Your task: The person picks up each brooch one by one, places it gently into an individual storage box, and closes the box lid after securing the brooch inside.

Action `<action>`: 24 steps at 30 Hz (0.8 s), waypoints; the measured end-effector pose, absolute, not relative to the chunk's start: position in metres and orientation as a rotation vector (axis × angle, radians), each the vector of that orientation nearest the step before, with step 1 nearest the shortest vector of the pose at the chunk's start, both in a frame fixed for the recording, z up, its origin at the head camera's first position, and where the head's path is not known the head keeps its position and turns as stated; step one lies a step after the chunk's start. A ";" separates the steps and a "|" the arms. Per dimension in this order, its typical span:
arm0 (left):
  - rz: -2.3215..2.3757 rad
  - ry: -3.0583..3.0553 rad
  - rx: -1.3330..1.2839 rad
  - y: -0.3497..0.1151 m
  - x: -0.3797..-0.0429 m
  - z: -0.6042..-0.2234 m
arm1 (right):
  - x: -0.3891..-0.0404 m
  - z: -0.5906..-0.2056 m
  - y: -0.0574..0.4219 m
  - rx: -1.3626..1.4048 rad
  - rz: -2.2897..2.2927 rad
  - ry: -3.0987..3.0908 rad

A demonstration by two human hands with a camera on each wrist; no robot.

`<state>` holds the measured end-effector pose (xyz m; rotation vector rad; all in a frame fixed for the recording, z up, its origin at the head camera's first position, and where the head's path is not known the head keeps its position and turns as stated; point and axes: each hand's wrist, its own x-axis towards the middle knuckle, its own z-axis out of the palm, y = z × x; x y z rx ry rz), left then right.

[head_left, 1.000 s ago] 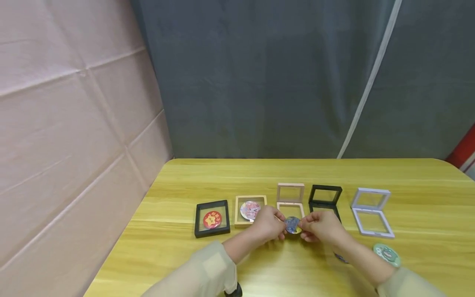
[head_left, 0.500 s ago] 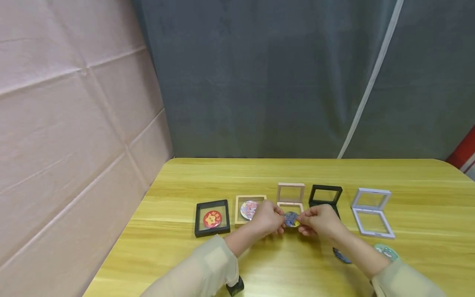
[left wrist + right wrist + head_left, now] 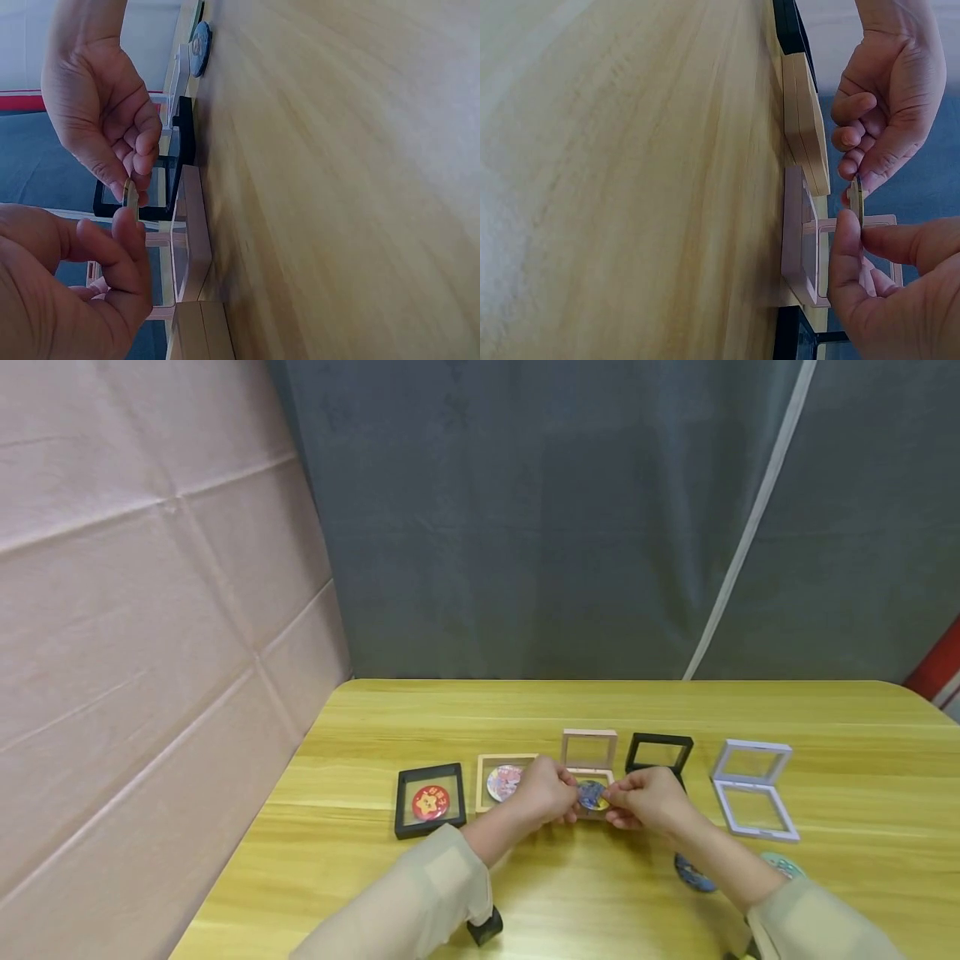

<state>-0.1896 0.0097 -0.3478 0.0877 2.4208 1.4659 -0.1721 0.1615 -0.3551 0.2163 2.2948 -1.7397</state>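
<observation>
Head view: a wooden frame (image 3: 480,787) lies left of the open pink frame (image 3: 590,771); an open black frame (image 3: 660,739) and a white frame (image 3: 753,786) stand right of it. Over the pink frame's lower half, the left hand (image 3: 551,790) and right hand (image 3: 651,800) pinch opposite edges of a blue badge (image 3: 592,795). The right hand masks the black frame's base; the right sleeve (image 3: 825,918) partly covers a green badge (image 3: 783,863).
</observation>
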 end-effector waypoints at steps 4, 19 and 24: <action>1.461 2.416 0.082 0.011 -0.193 -0.350 | -0.175 -0.356 0.162 0.208 -1.711 2.323; 1.355 2.525 0.081 0.014 -0.202 -0.354 | -0.185 -0.358 0.160 0.224 -1.699 2.338; 1.271 2.605 0.096 0.014 -0.204 -0.354 | -0.187 -0.359 0.157 0.229 -1.676 2.360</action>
